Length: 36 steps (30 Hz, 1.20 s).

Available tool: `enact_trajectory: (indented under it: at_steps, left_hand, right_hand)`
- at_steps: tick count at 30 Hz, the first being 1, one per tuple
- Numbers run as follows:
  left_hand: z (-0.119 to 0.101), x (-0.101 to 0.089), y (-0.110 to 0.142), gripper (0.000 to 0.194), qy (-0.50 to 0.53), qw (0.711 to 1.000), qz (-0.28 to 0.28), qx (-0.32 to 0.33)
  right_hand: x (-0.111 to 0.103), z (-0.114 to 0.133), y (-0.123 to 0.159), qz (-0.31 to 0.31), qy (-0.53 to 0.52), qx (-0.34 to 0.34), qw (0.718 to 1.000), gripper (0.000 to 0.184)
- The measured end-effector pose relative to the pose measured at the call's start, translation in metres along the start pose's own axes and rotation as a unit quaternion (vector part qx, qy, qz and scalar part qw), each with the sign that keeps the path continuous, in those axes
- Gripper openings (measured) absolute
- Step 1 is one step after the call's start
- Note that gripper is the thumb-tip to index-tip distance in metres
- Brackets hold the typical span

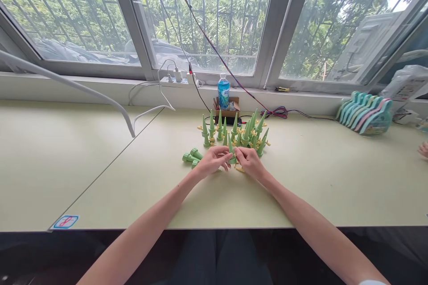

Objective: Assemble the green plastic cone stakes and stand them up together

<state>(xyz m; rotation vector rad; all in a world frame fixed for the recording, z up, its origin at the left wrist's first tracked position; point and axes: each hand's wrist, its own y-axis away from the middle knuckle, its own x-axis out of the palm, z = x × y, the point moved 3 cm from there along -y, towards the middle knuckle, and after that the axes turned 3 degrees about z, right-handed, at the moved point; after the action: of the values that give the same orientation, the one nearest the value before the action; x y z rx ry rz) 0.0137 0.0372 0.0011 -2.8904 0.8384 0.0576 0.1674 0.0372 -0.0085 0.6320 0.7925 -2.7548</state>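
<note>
Between my two hands stands a green plant watering spike (231,146), its pointed end up. My left hand (214,160) grips it near its wide base. My right hand (250,160) pinches at the spike's right side, where a bit of a small yellow valve (235,153) shows; the fingers hide most of it. Just beyond my hands, several upright spikes (246,136) with yellow valves on their sides stand in a cluster. Left of my left hand lie several loose green spikes (191,156) without visible valves. A few yellow pieces (240,169) rest on the table below my right hand.
Behind the cluster are a blue liquid bottle (224,92), a small cardboard box (236,103) and a dark phone-like object (224,120). A white cable (113,102) arches over the left side. Pastel hangers (366,113) stand at right. Another person's hand (423,149) shows at the right edge.
</note>
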Motion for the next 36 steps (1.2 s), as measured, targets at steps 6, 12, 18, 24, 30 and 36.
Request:
enact_trajectory:
  at_steps: [6,12,18,24,30,36]
  left_hand:
    - [0.004,-0.004,0.003,0.040,0.064,0.995,0.036,-0.070]
    - [0.008,-0.004,0.002,0.043,0.126,0.985,0.049,-0.105]
    - [0.007,-0.003,0.000,0.048,0.118,0.989,-0.007,-0.088]
    - [0.006,0.000,-0.001,0.039,0.123,0.991,0.015,-0.056]
    - [0.007,0.003,-0.001,0.038,0.136,0.988,0.042,-0.063]
    - [0.010,0.002,0.000,0.038,0.143,0.986,0.067,-0.055]
  right_hand:
    - [0.001,-0.001,0.001,0.017,0.023,-0.014,0.999,0.047]
    - [0.001,0.000,0.002,0.010,0.045,-0.037,0.998,0.045]
    - [-0.002,0.006,0.000,-0.021,0.052,-0.045,0.997,0.044]
    - [0.000,0.008,0.002,-0.019,0.062,-0.049,0.997,0.041]
    - [0.005,0.009,0.004,-0.021,0.076,-0.059,0.995,0.039]
    - [0.006,0.016,0.005,-0.010,0.090,-0.061,0.994,0.038]
